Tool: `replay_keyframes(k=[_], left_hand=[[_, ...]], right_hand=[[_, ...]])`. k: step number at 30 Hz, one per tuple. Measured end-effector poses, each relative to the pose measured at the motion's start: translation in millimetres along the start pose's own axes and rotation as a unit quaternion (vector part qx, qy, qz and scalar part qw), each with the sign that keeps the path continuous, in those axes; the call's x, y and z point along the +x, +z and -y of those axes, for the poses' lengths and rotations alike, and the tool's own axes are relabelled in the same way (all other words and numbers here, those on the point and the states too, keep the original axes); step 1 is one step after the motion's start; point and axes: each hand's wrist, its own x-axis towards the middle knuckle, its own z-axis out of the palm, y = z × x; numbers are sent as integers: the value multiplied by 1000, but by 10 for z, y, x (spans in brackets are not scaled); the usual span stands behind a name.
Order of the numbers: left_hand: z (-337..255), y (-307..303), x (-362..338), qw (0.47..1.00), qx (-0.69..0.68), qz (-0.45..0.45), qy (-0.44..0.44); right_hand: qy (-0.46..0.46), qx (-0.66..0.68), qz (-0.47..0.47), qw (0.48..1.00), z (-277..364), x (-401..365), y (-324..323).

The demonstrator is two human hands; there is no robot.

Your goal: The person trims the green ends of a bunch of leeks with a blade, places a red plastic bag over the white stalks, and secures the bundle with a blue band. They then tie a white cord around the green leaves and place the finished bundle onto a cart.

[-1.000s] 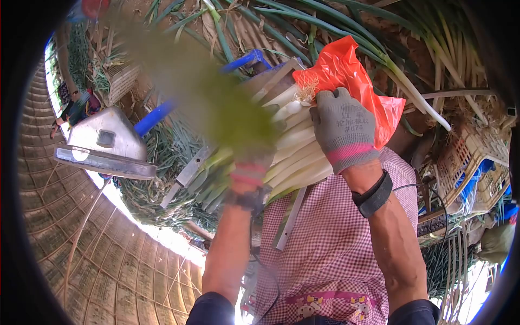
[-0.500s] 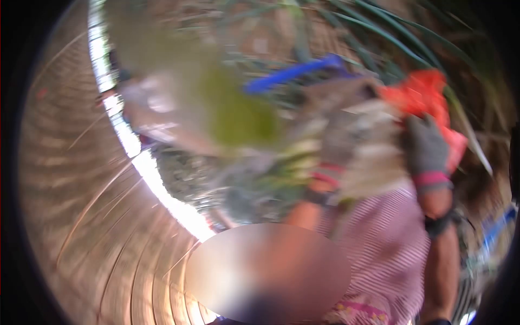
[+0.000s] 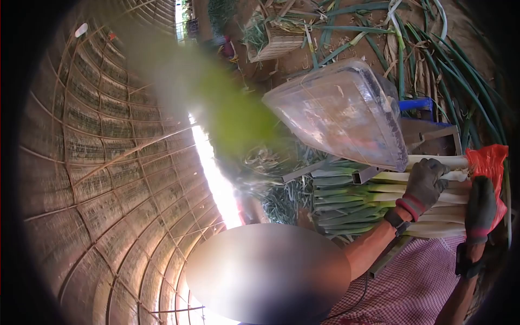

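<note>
the bundle of green onions (image 3: pixel 374 200) lay crosswise under the person's left hand (image 3: pixel 425 185), leaves out to one side of it and white ends beyond it toward the right hand (image 3: pixel 480 210). the left fingers were bent over the white stalks, but whether they gripped any could not be told. the right hand stood up against the red bag (image 3: pixel 495 162) at the stalks' ends; its grip could not be made out either.

A curved, ribbed wall (image 3: pixel 119 179), earth floor (image 3: pixel 271 70) and strewn green stalks (image 3: pixel 401 70) suggest a farm polytunnel.
</note>
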Motion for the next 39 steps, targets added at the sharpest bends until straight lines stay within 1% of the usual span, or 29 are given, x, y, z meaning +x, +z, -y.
replay_keyframes(k=[3,4,7,8,9,10,11,12,13,14,15,16,17,18,20,21,23,24,27,28,30,31,32,33,34,35,36,38,39], left_hand=[[-12,82,-9,1000,14,-11,20],[-19,97,-22,999,20,-16,26],[-107,201,48,997,19,-49,61],[-54,320,87,991,54,-68,101],[-1,572,159,984,69,-86,140],[-80,585,283,979,19,-84,183],[-46,681,318,988,12,-61,144],[-47,652,356,985,18,-71,156],[-18,622,376,989,6,-31,145],[-4,540,352,992,-19,-16,123],[14,414,362,984,34,-15,173],[-3,314,360,995,-38,38,84],[-112,240,393,990,-101,93,-10],[-221,134,458,973,-176,129,-75],[-413,-45,658,908,-310,196,-203],[-335,-26,725,905,-310,210,-204],[21,147,881,895,-312,241,-210],[317,212,1017,924,-218,258,-180],[-17,186,1091,959,-42,229,-165],[76,160,1101,960,-28,236,-151],[481,29,1093,960,0,249,-126],[705,-33,1091,960,13,255,-113],[868,-74,1103,960,27,261,-98],[876,-75,1102,962,36,260,-72],[877,-77,1099,964,45,258,-47],[878,-80,1096,965,55,255,-21],[851,-122,1099,960,91,263,13],[797,-135,1080,960,102,262,14],[734,-130,1062,965,76,250,-20]], right_hand=[[38,46,20,998,191,-70,34],[-16,12,-14,1000,134,-89,89],[-52,-5,-38,998,168,-98,128],[-12,19,5,1000,216,-104,107],[37,25,45,998,341,-87,71],[-27,-23,-35,999,310,-116,133],[-47,-50,-42,997,399,-54,57],[-71,-54,-51,995,430,-32,38],[-53,-78,-37,995,461,-58,54],[-45,-69,-37,996,572,-81,62],[-13,-53,-18,998,638,-113,75],[22,-60,-13,998,681,-157,101],[13,-48,-20,999,716,-147,17],[20,-52,-38,998,699,-170,65],[36,-62,-32,997,664,-216,137],[46,-66,-29,996,657,-234,151],[42,-63,-34,997,686,-259,153],[40,-61,-35,997,683,-290,137],[47,26,-61,997,692,-504,5],[45,87,-92,991,649,-658,-49],[110,159,-107,975,489,-1058,-90],[141,194,-114,964,378,-1216,-109],[279,286,-111,910,261,-1309,-150],[406,371,-103,828,144,-1390,-194],[520,447,-92,722,13,-1471,-214],[492,564,-70,660,-205,-1575,-153],[455,670,-48,585,-311,-1521,-163],[532,599,-8,599,-359,-1491,-116],[512,645,-32,566,-283,-1405,-44]])
